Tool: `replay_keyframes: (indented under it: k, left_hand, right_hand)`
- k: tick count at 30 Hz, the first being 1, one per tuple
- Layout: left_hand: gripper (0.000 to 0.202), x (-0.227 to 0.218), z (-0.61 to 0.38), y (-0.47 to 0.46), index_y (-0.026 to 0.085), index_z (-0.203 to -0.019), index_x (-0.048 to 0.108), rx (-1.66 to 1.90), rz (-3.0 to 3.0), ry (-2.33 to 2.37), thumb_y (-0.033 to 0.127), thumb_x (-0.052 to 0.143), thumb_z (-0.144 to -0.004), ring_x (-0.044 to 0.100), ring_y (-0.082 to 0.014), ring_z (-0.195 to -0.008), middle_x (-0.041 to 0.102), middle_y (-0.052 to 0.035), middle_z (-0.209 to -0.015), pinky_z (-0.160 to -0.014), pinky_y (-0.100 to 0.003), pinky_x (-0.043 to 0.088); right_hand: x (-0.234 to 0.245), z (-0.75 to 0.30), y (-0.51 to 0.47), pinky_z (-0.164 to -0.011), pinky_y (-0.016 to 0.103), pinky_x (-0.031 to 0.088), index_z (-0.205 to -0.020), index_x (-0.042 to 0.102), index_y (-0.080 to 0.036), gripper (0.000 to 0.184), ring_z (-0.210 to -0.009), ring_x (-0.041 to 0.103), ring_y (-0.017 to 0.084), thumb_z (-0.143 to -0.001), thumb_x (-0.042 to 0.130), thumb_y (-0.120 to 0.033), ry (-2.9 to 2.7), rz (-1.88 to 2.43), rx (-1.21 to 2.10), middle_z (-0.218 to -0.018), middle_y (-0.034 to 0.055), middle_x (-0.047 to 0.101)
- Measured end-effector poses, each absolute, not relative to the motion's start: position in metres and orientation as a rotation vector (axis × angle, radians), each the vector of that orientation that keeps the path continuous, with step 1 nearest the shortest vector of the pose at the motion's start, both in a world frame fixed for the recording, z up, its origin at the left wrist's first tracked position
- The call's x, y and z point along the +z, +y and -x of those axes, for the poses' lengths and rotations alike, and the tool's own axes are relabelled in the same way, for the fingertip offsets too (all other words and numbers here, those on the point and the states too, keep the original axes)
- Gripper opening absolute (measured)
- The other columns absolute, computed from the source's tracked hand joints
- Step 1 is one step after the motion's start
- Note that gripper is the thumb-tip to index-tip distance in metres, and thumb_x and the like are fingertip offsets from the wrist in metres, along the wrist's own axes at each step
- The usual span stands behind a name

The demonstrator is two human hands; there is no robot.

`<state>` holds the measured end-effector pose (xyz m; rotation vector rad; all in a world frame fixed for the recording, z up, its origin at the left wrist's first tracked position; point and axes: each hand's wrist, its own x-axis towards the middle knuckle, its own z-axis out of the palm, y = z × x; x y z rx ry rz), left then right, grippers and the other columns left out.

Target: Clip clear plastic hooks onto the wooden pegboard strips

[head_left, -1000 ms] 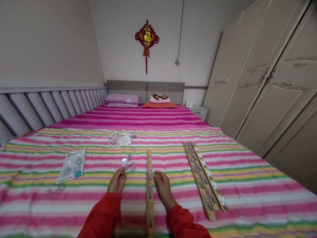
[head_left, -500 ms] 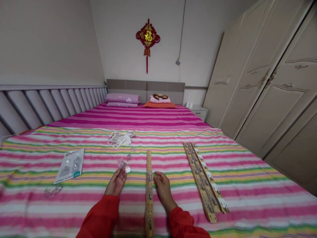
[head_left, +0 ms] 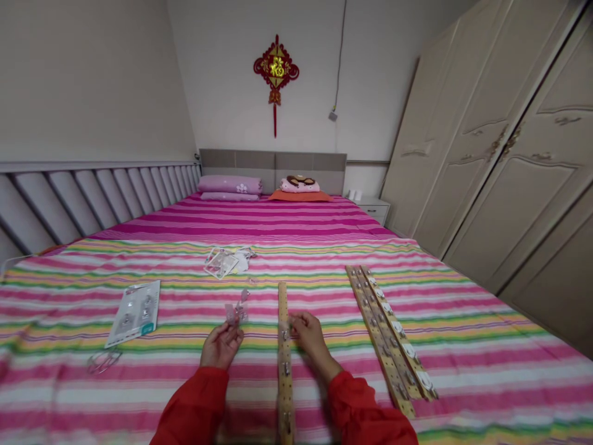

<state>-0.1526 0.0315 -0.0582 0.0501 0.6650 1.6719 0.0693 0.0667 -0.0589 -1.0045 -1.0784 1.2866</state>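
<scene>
I have the left hand [head_left: 223, 343] pinching some small clear plastic squares [head_left: 237, 314], while the right hand [head_left: 309, 334] is apart from it, fingers curled at the right edge of a perforated wooden strip [head_left: 283, 303]; whether those fingers grip anything, I cannot tell. The strip lies between my two hands, with metal hooks [head_left: 286, 369] spaced along it. What I can read is the gold 福 on the red wall hanging [head_left: 277, 66], far beyond both hands; print on the teal-cornered blister card [head_left: 134, 312], left of my left hand, is too small. Past the left hand's fingertips sits a heap of cards [head_left: 229, 262]. A narrow gap of striped cloth [head_left: 252, 371] separates the left hand from the strip's edge; a wider stretch runs from the right hand to three wooden strips [head_left: 388, 337], laid side by side, the outermost bearing white hooks [head_left: 409, 350].
</scene>
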Motion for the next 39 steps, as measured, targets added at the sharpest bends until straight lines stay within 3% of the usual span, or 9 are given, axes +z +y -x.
replay_keyframes:
  k: [8, 15, 24, 31, 39]
  left_hand:
    - [0.017, -0.061, 0.155, 0.032, 0.009, -0.071, 0.064, 1.644, -0.092, 0.61, 0.005, 0.048, -0.069, 0.036, -0.0022, -0.035, 0.071, -0.0094, -0.071, -0.055, -0.028, 0.053]
    - [0.014, -0.061, 0.154, 0.031, 0.01, -0.065, 0.063, 1.638, -0.074, 0.624, 0.006, 0.05, -0.067, 0.038, -0.0032, -0.036, 0.071, -0.0093, -0.069, -0.057, -0.028, 0.054]
    - [0.016, -0.053, 0.151, 0.028, 0.012, -0.063, 0.063, 1.634, -0.048, 0.709, 0.004, 0.049, -0.066, 0.06, -0.013, -0.055, 0.071, -0.0109, -0.069, -0.058, -0.029, 0.053]
    - [0.016, -0.056, 0.151, 0.029, 0.013, -0.064, 0.062, 1.645, -0.013, 0.734, 0.004, 0.049, -0.063, 0.065, -0.0167, -0.063, 0.07, -0.0092, -0.068, -0.059, -0.031, 0.053]
    - [0.011, -0.058, 0.153, 0.028, 0.014, -0.063, 0.063, 1.64, -0.064, 0.658, 0.006, 0.055, -0.062, 0.061, -0.0136, -0.059, 0.069, -0.0068, -0.071, -0.059, -0.031, 0.053]
  right_hand:
    - [-0.005, -0.005, 0.088, -0.054, 0.021, 0.038, -0.073, 0.07, -0.018, 0.008, -0.058, 0.05, 0.012, -0.068, 0.065, -0.022, -1.67, 0.911, 1.153, -0.058, -0.0032, 0.058]
    - [-0.002, 0.035, 0.096, -0.053, 0.019, 0.037, -0.058, 0.064, -0.016, 0.012, -0.056, 0.052, 0.011, -0.07, 0.062, -0.019, -1.727, 1.159, 1.13, -0.054, -0.0036, 0.059]
    - [-0.002, 0.051, 0.102, -0.047, 0.02, 0.03, -0.048, 0.056, -0.019, 0.013, -0.05, 0.046, 0.01, -0.059, 0.059, -0.013, -1.719, 1.368, 1.033, -0.045, -0.0071, 0.047]
    - [0.003, 0.045, 0.104, -0.047, 0.021, 0.028, -0.047, 0.053, -0.019, 0.013, -0.051, 0.047, 0.011, -0.059, 0.059, -0.015, -1.617, 1.437, 1.002, -0.047, -0.0054, 0.049]
    - [0.0, 0.04, 0.106, -0.047, 0.022, 0.034, -0.043, 0.052, -0.018, 0.023, -0.047, 0.049, 0.012, -0.066, 0.053, -0.012, -1.529, 1.359, 1.139, -0.043, -0.0028, 0.051]
